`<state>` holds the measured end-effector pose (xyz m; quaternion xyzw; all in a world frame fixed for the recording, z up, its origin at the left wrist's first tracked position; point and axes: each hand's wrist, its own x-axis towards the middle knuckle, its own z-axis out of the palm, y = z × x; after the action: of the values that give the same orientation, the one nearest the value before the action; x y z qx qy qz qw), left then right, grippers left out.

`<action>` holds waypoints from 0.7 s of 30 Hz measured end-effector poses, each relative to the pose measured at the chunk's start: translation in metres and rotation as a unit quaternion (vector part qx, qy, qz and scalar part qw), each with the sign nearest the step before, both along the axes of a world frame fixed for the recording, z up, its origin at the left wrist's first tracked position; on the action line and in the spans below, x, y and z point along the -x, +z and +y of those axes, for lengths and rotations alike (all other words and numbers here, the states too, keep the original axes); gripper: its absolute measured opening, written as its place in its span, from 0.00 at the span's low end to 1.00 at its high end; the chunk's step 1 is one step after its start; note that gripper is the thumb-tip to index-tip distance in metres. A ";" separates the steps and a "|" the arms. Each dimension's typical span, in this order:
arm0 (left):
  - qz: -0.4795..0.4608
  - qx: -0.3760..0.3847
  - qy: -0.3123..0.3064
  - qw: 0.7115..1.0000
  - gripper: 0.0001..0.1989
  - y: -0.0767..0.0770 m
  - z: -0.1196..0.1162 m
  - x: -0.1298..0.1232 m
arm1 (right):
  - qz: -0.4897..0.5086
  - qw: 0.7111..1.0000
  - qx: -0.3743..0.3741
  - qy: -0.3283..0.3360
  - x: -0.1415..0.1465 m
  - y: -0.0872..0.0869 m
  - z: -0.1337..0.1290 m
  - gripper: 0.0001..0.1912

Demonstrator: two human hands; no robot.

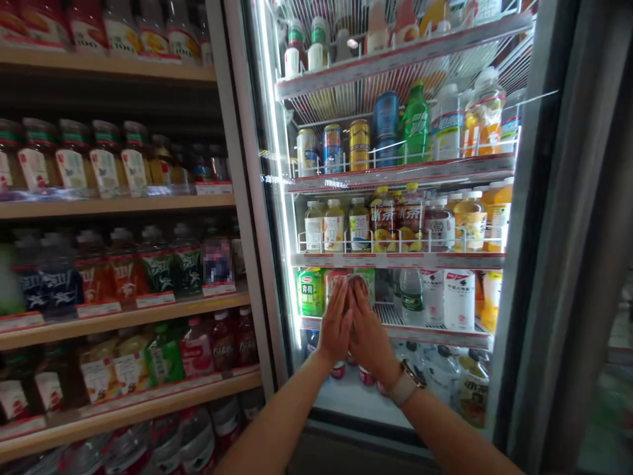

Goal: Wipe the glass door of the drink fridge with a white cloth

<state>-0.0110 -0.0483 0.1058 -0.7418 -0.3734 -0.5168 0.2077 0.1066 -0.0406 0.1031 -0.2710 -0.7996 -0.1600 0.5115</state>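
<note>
Both of my hands are raised before the glass door of a lit drinks fridge, side by side and touching along their inner edges. My left hand has its fingers stretched upward. Leaning in from the right, my right hand also has its fingers extended, with a watch on its wrist. A small reddish-grey patch shows between the fingertips; I cannot tell whether it is an object or a reflection. The palms are hidden. Behind the hands are a green carton and a clear bottle.
The fridge's upper shelves hold cans, a green bottle and several tea bottles. Left of the door frame, wooden shelves carry rows of bottled drinks. A dark vertical frame stands at the right.
</note>
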 end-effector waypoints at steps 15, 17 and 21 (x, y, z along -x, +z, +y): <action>0.175 0.003 0.328 0.928 0.33 0.032 0.010 0.060 | -0.074 0.992 -0.101 -0.007 -0.022 0.088 0.030 0.29; 0.136 0.007 0.353 0.926 0.35 0.031 0.006 0.071 | -0.104 0.986 -0.126 -0.042 -0.018 0.086 0.034 0.30; 0.063 0.020 0.318 0.946 0.38 0.031 0.007 0.073 | -0.107 0.977 -0.163 -0.086 -0.008 0.070 0.045 0.35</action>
<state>-0.0840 -0.0410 0.1368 -0.6194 -0.5864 -0.3686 0.3695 0.1142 0.0048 0.1728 -0.2334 -0.7864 -0.3599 0.4444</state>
